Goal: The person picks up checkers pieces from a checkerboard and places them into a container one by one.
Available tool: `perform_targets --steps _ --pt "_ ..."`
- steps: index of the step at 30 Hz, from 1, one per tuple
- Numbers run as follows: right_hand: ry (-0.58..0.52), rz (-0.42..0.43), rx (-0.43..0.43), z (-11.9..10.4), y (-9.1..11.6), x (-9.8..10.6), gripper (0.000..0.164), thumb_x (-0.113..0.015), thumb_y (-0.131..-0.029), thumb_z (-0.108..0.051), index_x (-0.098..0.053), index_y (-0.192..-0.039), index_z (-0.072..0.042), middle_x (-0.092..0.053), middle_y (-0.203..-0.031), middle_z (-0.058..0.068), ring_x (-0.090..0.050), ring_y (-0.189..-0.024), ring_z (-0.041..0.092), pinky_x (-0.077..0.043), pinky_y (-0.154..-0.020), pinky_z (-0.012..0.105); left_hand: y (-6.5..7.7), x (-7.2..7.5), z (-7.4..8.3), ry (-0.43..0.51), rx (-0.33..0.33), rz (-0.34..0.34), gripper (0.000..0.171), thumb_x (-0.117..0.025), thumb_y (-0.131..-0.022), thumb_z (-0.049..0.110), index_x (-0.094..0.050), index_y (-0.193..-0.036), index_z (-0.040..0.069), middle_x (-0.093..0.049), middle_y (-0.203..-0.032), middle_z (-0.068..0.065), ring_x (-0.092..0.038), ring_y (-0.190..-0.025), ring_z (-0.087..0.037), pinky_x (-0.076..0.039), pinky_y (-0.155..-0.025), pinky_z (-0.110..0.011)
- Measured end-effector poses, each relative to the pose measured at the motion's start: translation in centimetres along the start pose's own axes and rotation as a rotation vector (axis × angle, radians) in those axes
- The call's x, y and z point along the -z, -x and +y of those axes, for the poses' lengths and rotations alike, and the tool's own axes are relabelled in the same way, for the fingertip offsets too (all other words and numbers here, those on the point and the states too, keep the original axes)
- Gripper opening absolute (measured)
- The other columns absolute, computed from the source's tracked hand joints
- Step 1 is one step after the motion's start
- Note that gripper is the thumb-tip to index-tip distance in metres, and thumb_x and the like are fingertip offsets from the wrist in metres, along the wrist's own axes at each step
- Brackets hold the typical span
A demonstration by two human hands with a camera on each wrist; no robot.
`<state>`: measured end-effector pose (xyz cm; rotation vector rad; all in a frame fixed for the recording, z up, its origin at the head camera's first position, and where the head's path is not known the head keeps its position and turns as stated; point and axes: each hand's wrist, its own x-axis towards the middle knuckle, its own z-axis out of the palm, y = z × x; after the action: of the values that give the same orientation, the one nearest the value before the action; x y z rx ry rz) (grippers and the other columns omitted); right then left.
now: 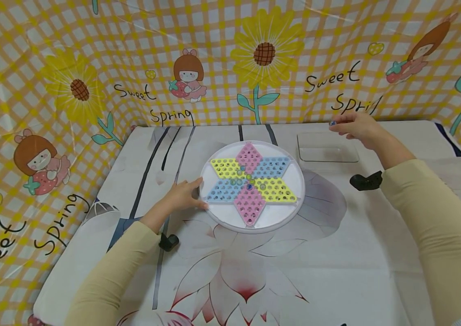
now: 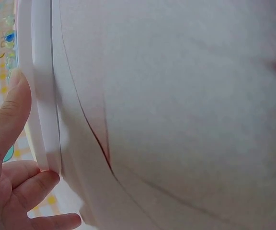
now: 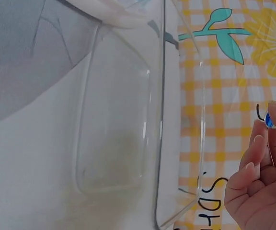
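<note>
right hand (image 1: 358, 128) pinching marble (image 3: 269, 120), seemingly blue-streaked

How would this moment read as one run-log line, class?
left hand: touches game board edge | right hand: pinches blue marble near clear box | other marbles: around board's centre

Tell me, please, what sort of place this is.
Probably an indoor tabletop play area: a Chinese checkers board lies on a flower-printed table cover, with a gingham "Sweet Spring" sheet hung behind.
</note>
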<state>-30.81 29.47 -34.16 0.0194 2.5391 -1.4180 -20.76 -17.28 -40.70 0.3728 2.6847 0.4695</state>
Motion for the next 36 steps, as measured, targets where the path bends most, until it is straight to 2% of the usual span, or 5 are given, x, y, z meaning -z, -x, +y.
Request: perform_targets --steps 5,12,21,25,36 --pt "0.017 0.013 -0.002 0.7 -0.1 0.3 0.024 -0.065 -0.080 -0.044 -0.057 -0.096 -0.027 -0.054 -0.078 -0.025 -0.049 -0.078 0.003 -0.042 -0.073 0.023 0.1 0.0 0.1 0.004 0.004 -0.002 0.091 -0.071 -0.075 0.043 -0.025 -0.145 0.007 -0.035 -0.143 -0.019 -0.024 -0.133 -0.043 -0.006 -0.108 -0.058" --pt "0.054 0.005 -0.041 1.3 -0.3 0.6 0.052 -0.062 -0.081 -0.048 -0.051 -0.119 -0.014 -0.052 -0.079 -0.027 -0.047 -0.083 0.003 -0.039 -0.080 0.028 -0.1 0.0 0.0 0.010 0.004 -0.003 0.091 -0.072 -0.075 0.042 -0.025 -0.145 0.008 -0.034 -0.143 -0.018 -0.022 -0.133 -0.043 -0.009 -0.108 -0.058" --pt "0.048 0.028 -0.050 2.2 -0.4 0.8 0.035 -0.062 -0.081 -0.050 -0.055 -0.105 -0.025 -0.051 -0.080 -0.026 -0.048 -0.080 0.003 -0.040 -0.073 0.023 -0.1 0.0 0.0 0.013 0.014 -0.004 0.092 -0.072 -0.075 0.042 -0.024 -0.145 0.008 -0.034 -0.143 -0.018 -0.022 -0.134 -0.043 -0.008 -0.108 -0.058" --pt "0.040 0.032 -0.035 2.0 -0.3 0.7 0.029 -0.062 -0.082 -0.047 -0.056 -0.103 -0.028 -0.052 -0.080 -0.026 -0.049 -0.078 0.002 -0.041 -0.071 0.021 -0.1 0.0 0.0 0.013 0.015 -0.006 0.092 -0.072 -0.075 0.042 -0.024 -0.145 0.008 -0.034 -0.143 -0.018 -0.021 -0.134 -0.043 -0.007 -0.108 -0.058" --pt "0.042 0.027 -0.014 -0.6 0.0 -0.8 0.051 -0.063 -0.081 -0.047 -0.053 -0.117 -0.011 -0.053 -0.082 -0.024 -0.049 -0.081 0.004 -0.042 -0.071 0.020 -0.1 0.0 0.0 0.028 0.014 -0.010 0.091 -0.071 -0.076 0.042 -0.023 -0.145 0.008 -0.034 -0.144 -0.018 -0.021 -0.134 -0.044 -0.009 -0.108 -0.058"
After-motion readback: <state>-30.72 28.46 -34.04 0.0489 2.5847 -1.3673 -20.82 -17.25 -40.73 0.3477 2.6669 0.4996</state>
